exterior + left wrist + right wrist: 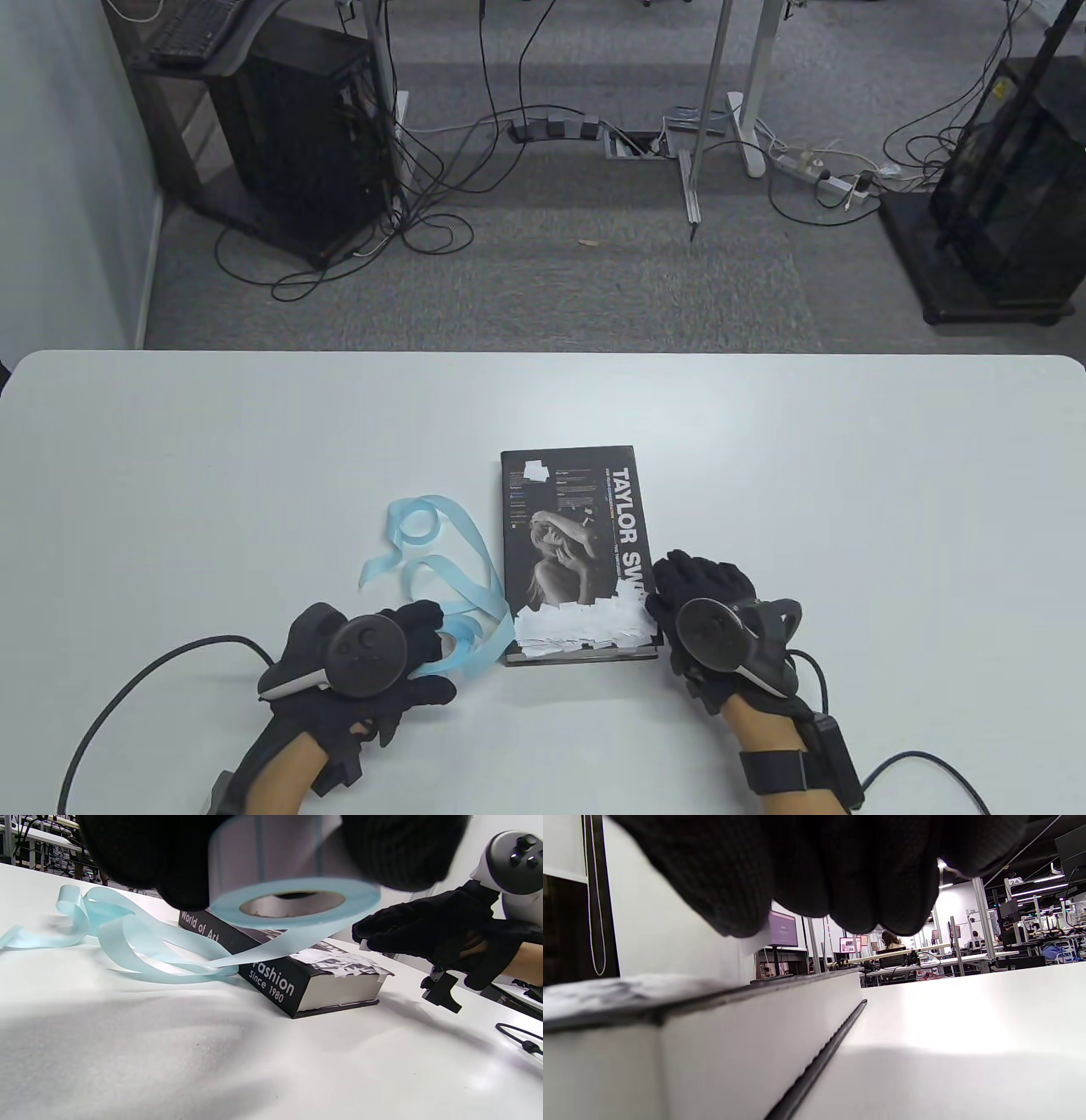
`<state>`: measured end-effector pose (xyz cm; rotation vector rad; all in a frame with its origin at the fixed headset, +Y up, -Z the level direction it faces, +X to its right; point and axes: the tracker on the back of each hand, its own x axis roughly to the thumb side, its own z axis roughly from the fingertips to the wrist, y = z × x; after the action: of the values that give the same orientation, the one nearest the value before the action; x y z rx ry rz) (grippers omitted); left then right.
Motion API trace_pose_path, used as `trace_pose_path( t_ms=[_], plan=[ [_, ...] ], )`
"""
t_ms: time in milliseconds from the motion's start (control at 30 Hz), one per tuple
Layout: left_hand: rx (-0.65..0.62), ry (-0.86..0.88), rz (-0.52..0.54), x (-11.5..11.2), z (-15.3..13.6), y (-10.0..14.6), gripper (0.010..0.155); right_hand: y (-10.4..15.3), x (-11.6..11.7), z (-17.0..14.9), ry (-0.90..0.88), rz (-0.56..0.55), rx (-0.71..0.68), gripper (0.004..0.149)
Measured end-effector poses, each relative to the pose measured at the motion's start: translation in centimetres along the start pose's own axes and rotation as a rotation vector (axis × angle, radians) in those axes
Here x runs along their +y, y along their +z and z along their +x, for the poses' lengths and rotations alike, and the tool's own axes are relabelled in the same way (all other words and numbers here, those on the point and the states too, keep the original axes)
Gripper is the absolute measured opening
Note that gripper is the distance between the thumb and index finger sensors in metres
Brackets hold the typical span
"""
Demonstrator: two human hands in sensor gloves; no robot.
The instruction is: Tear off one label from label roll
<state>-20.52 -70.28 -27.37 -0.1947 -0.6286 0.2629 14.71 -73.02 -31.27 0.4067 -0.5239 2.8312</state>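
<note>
Holding the label roll (292, 899) up off the table (254, 441), the left hand (373, 654) sits just left of the book's (577, 543) near corner, its fingers curled around the roll with the core hole facing the wrist camera. From the roll a pale blue strip of backing (441, 552) trails away over the table left of the book, looping and curling, with its long run lying roughly alongside the book's spine. The right hand (713, 620) is at the book's near right corner, fingers bent down over the cover; in the left wrist view a small white piece, which looks like a label (364, 945), shows at its fingertips (373, 935), though whether it is pinched free or pressed onto the cover I cannot tell. Many white labels (585, 628) already overlap along the near end of the cover. My read is that the next tear turns on the roll lying left of the book, nearest the left hand, so the right hand must cross over the book's near end to reach the strip's free labels. Beyond the white table lie grey carpet, cables and dark equipment racks
</note>
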Motion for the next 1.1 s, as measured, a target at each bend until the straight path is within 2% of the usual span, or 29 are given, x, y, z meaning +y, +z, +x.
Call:
trace_pose_path(
  t_ms=[300, 600, 867, 967, 1100],
  plan=[
    [0.004, -0.014, -0.002, 0.0, -0.1, 0.0, 0.063, 0.1, 0.6, 1.0, 0.008, 0.026, -0.055, 0.043],
    [0.01, -0.031, -0.014, 0.0, 0.0, -0.1, 0.063, 0.0, 0.8, 1.7, -0.012, 0.057, -0.085, 0.033],
    [0.01, -0.041, -0.012, 0.0, 0.0, -0.3, 0.063, -0.8, 1.4, 0.4, -0.217, 0.286, -0.003, 0.033],
    [0.01, -0.047, -0.015, -0.1, 0.1, -0.3, 0.063, -0.5, 1.5, 0.7, -0.196, 0.375, -0.015, 0.038],
    [0.011, -0.051, -0.016, -0.2, 0.3, -0.2, 0.063, -0.2, 1.5, 1.8, -0.105, 0.434, -0.061, 0.045]
  ],
)
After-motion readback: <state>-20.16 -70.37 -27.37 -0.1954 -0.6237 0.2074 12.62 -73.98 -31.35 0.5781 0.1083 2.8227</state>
